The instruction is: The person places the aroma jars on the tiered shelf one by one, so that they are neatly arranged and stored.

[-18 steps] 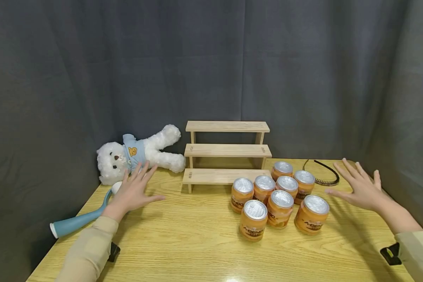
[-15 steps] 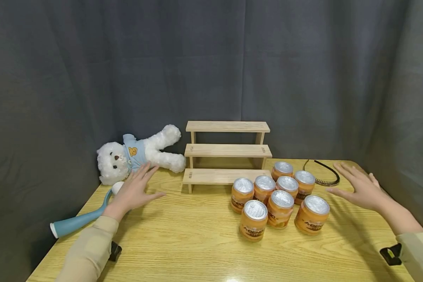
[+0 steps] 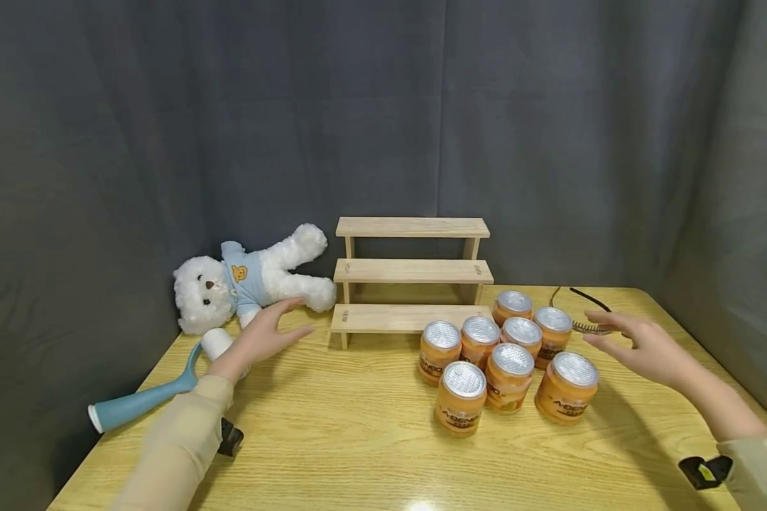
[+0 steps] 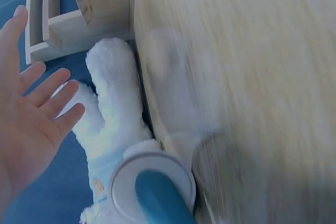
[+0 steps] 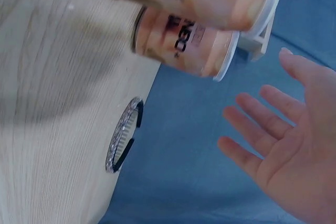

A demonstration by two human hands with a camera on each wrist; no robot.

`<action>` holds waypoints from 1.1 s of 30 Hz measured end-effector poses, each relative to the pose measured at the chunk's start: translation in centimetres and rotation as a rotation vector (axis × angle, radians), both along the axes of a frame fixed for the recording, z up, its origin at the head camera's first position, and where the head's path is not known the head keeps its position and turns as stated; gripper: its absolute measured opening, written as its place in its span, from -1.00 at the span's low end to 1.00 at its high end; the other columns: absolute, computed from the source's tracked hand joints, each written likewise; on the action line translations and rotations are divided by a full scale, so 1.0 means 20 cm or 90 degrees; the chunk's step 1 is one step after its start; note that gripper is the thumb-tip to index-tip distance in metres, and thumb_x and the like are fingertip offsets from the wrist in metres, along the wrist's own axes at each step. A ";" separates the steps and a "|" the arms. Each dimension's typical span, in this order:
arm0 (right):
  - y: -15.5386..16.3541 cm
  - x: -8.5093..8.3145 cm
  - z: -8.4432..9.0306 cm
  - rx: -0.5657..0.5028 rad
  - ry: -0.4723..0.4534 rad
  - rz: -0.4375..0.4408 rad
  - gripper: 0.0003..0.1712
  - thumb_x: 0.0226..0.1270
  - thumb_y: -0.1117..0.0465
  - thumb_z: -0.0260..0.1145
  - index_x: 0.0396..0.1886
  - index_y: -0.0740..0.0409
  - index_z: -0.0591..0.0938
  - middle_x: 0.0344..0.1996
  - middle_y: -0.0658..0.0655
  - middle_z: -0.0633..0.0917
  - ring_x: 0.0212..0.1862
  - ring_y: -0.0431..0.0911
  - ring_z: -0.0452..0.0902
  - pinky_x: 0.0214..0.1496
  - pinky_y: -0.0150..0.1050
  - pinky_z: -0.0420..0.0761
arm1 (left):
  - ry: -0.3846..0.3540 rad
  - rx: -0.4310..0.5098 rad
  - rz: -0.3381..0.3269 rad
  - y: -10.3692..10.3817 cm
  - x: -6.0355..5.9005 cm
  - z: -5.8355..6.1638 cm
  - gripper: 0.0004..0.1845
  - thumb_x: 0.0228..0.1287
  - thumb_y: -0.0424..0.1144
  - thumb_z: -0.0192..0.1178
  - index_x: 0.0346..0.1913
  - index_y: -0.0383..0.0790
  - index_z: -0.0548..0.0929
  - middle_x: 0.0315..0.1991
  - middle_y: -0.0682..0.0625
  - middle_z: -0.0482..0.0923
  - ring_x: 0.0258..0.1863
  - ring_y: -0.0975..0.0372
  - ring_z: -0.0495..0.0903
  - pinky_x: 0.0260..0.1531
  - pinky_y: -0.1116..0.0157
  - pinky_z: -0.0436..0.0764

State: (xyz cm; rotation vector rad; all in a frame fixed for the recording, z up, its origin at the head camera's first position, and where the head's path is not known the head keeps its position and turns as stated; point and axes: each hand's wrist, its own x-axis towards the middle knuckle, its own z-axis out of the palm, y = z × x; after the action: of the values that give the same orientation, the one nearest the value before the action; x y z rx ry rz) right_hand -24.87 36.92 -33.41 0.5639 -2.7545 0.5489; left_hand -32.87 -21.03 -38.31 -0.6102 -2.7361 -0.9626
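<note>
Approach step: left hand (image 3: 263,338), fingers spread and empty, nears the white plush bear (image 3: 249,280) at centre left; right hand (image 3: 639,348), likewise empty, hovers beside the foil-lidded orange jars (image 3: 508,355); a grasp must follow.

sleeves: pale beige, long, loose, smooth cloth, one on each arm, ending at the wrists
left hand (image 3: 265,337): bare, no ring or glove
right hand (image 3: 639,348): bare, no ring or glove
left strap (image 3: 230,438): small black clip under the forearm at 7 o'clock
right strap (image 3: 705,471): black clip with a yellow-green mark at 5 o'clock
</note>
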 end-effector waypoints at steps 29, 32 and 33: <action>-0.09 0.10 -0.06 -0.044 -0.129 0.087 -0.49 0.26 0.09 0.32 0.17 0.19 0.52 0.00 0.13 0.66 -0.04 -0.41 0.51 -0.13 -0.31 0.65 | -0.001 -0.105 -0.047 0.09 -0.20 -0.07 -0.22 0.16 0.16 0.24 0.30 -0.30 0.37 0.17 -0.18 0.49 0.16 -0.02 0.48 0.21 0.03 0.45; -0.08 0.10 -0.06 -0.052 -0.163 0.085 -0.38 0.21 0.07 0.36 0.21 0.23 0.47 0.05 0.21 0.62 -0.03 -0.42 0.48 -0.13 -0.31 0.65 | 0.012 -0.118 -0.040 0.10 -0.21 -0.07 -0.20 0.13 0.19 0.24 0.30 -0.27 0.38 0.16 -0.16 0.50 0.16 0.00 0.48 0.21 0.04 0.45; -0.08 0.11 -0.06 -0.054 -0.167 0.091 -0.35 0.19 0.07 0.37 0.22 0.26 0.46 0.06 0.23 0.60 -0.03 -0.42 0.48 -0.12 -0.33 0.64 | 0.015 -0.123 -0.043 0.11 -0.21 -0.07 -0.20 0.13 0.20 0.24 0.30 -0.27 0.38 0.17 -0.16 0.50 0.16 0.00 0.48 0.21 0.04 0.46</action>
State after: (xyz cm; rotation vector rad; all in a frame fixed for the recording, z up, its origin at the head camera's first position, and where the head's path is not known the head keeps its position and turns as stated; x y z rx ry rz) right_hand -22.74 35.35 -34.69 0.7193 -2.9321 0.8227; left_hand -37.08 -18.92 -39.74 -0.7444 -2.8240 -0.7041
